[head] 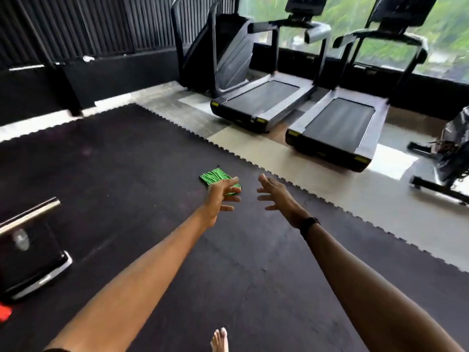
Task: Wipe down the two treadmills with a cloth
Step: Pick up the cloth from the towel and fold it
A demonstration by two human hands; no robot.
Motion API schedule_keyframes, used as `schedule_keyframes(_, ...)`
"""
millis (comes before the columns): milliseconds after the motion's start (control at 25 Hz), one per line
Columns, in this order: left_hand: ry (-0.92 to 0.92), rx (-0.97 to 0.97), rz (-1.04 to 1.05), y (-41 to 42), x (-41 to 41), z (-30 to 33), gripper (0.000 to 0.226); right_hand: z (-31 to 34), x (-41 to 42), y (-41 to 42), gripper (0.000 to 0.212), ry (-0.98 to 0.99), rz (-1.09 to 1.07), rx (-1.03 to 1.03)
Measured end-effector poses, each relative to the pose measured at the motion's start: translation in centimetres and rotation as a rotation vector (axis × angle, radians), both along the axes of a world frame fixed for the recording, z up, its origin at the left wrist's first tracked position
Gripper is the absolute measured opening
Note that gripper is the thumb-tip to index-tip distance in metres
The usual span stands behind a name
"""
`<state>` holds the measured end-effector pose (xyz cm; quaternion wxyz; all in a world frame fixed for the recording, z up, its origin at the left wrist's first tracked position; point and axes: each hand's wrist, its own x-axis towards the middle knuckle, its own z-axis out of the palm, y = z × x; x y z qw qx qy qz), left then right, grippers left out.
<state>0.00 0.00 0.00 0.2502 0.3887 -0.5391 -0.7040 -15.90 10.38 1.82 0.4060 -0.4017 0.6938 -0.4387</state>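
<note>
Fingers [232, 185] of both hands are being held spread and empty, left hand [220, 196] being the nearer, overlapping the near-right end of the green cloth [214, 177], which is lying on the floor mat [114, 161], long axis running away-left, treadmills [264, 102] well beyond.

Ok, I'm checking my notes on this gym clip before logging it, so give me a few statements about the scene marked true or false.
1. The green cloth lies on the black floor mat. True.
2. The left hand already grips the cloth. False: its fingers are spread, reaching over the cloth, not closed on it.
3. Two treadmills stand side by side by the window. True.
4. The right hand holds a spray bottle. False: it is open and holds nothing.
5. A dark band sits on the right wrist. True.
</note>
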Motion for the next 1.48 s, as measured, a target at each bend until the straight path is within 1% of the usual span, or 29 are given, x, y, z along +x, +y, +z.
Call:
schedule_keyframes(80,0.003,0.052,0.045,-3.1,-1.3,-1.5,0.045,-1.7,-1.3,-3.3,0.058,-0.012,-0.012,0.043)
schedule_keyframes(200,-0.033,0.183,0.138,-7.6,-3.0,-5.2,0.023,-4.2,-3.7,-8.0,0.059,-0.076,-0.013,0.154)
schedule_keyframes(240,-0.038,0.206,0.161,-8.9,-3.5,-5.9,0.020,-4.5,-4.4,-9.3,0.060,-0.086,-0.026,0.166)
schedule_keyframes(320,-0.019,0.245,0.168,-11.9,-4.8,-6.6,0.021,-5.1,-6.2,-12.8,0.062,-0.076,-0.029,0.155)
schedule_keyframes(400,-0.064,0.284,0.184,-14.9,-5.9,-7.7,0.021,-6.1,-7.9,-15.8,0.060,-0.091,-0.047,0.176)
schedule_keyframes(640,-0.182,0.331,0.208,-23.3,-11.6,-11.8,0.019,-10.3,-14.3,-24.2,0.043,-0.084,-0.053,0.253)
schedule_keyframes(800,-0.211,0.318,0.249,-31.3,-17.6,-14.7,0.021,-13.8,-21.3,-32.6,0.027,-0.101,-0.037,0.260)
schedule_keyframes(960,-0.324,0.344,0.286,-38.7,-23.4,-16.3,0.020,-15.2,-28.7,-41.2,0.023,-0.115,-0.056,0.276)
schedule_keyframes(1040,-0.361,0.360,0.295,-42.0,-26.3,-16.7,0.019,-15.7,-32.5,-45.4,0.022,-0.091,-0.021,0.308)
schedule_keyframes(1160,-0.360,0.379,0.366,-46.9,-29.4,-17.0,0.017,-16.5,-36.9,-52.1,0.020,-0.048,0.041,0.383)
schedule_keyframes(1240,-0.343,0.395,0.402,-49.4,-30.4,-17.5,0.018,-17.2,-38.4,-56.4,0.024,-0.015,0.091,0.421)
schedule_keyframes(1360,-0.332,0.462,0.465,-53.5,-31.4,-19.5,0.019,-18.8,-40.0,-62.7,0.032,0.038,0.231,0.492)
schedule_keyframes(1480,-0.348,0.515,0.526,-58.8,-32.3,-22.3,0.020,-20.2,-41.3,-69.6,0.029,0.088,0.334,0.528)
